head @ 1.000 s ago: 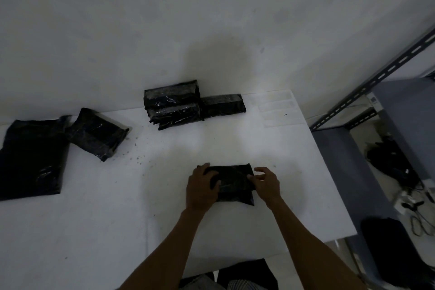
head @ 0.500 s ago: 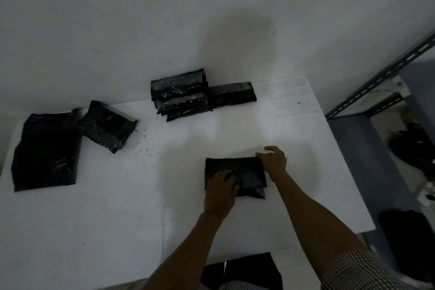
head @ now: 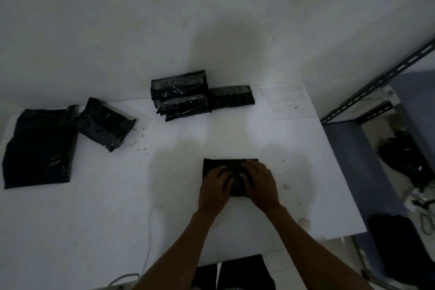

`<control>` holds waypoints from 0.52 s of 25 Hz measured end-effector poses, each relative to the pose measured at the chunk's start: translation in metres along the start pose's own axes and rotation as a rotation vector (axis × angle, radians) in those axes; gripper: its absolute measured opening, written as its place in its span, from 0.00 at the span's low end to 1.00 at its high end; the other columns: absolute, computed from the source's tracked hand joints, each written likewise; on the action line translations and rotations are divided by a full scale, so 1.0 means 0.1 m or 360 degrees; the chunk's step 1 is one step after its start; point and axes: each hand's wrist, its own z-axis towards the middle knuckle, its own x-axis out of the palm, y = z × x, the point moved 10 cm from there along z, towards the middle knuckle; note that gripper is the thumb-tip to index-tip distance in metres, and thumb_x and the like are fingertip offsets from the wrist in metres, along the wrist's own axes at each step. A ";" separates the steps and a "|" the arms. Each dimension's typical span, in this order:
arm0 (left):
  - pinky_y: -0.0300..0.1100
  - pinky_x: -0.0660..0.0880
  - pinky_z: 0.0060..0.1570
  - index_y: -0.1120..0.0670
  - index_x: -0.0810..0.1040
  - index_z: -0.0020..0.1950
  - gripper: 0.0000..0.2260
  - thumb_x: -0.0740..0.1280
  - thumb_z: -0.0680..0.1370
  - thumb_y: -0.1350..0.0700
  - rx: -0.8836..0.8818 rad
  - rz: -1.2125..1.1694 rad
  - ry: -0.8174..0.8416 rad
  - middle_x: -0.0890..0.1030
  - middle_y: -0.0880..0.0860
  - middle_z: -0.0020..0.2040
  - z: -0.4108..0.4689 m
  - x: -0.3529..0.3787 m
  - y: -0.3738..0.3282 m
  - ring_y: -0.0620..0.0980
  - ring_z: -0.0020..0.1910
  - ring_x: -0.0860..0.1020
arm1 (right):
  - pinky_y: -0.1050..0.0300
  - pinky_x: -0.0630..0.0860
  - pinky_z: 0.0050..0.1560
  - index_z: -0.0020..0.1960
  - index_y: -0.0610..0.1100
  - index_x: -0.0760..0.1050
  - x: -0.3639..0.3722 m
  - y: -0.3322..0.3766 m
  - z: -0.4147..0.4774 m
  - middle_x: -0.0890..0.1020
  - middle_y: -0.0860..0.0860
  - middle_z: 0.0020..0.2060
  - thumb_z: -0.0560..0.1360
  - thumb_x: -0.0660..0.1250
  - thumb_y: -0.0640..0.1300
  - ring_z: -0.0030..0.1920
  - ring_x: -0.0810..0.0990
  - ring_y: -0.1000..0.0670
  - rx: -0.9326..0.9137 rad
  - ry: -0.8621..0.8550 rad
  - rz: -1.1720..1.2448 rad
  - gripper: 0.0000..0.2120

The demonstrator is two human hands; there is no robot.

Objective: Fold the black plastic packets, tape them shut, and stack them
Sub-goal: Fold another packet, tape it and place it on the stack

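Folded packet [head: 229,164]: black crinkly plastic, rectangular, on the matte white table [head: 117,207], front centre-right. Left hand [head: 214,187] and right hand [head: 261,186] lie palm-down on it, fingers spread and nearly straight, pressing, nothing pinched; the right is slightly blurred. Rear stack [head: 180,97] of glossy folded packets, layers uncountable, with one single packet [head: 231,97] touching its right side. Far left: one flat bag [head: 38,146] and one lumpy packet [head: 106,123]. Clear tape strips [head: 288,101] at the far right corner.

The picture was dim and grainy; a soft shadow fell on the wall [head: 219,37], straight lines bowing toward the edges.
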 end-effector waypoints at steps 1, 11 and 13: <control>0.46 0.76 0.58 0.55 0.81 0.59 0.14 0.63 0.80 0.50 -0.0094 -0.0044 -0.0088 0.79 0.55 0.61 0.07 -0.10 0.08 0.53 0.60 0.77 | 0.50 0.75 0.59 0.64 0.44 0.77 0.07 0.05 -0.08 0.78 0.44 0.64 0.80 0.58 0.52 0.62 0.76 0.46 -0.0035 0.0089 -0.0061 0.19; 0.47 0.78 0.57 0.55 0.77 0.63 0.19 0.75 0.74 0.55 -0.1269 -0.0773 -0.0109 0.82 0.56 0.48 0.49 -0.16 1.14 0.52 0.49 0.80 | 0.48 0.71 0.67 0.69 0.45 0.73 0.17 0.11 -0.30 0.72 0.44 0.70 0.81 0.53 0.60 0.70 0.70 0.45 -0.0023 0.0215 -0.0212 0.25; 0.46 0.78 0.56 0.55 0.77 0.63 0.19 0.75 0.73 0.56 -0.1290 -0.0788 -0.0139 0.82 0.57 0.49 0.47 -0.14 1.18 0.52 0.49 0.80 | 0.48 0.70 0.67 0.70 0.46 0.72 0.18 0.09 -0.31 0.71 0.45 0.71 0.81 0.53 0.60 0.71 0.70 0.45 -0.0015 0.0235 -0.0232 0.25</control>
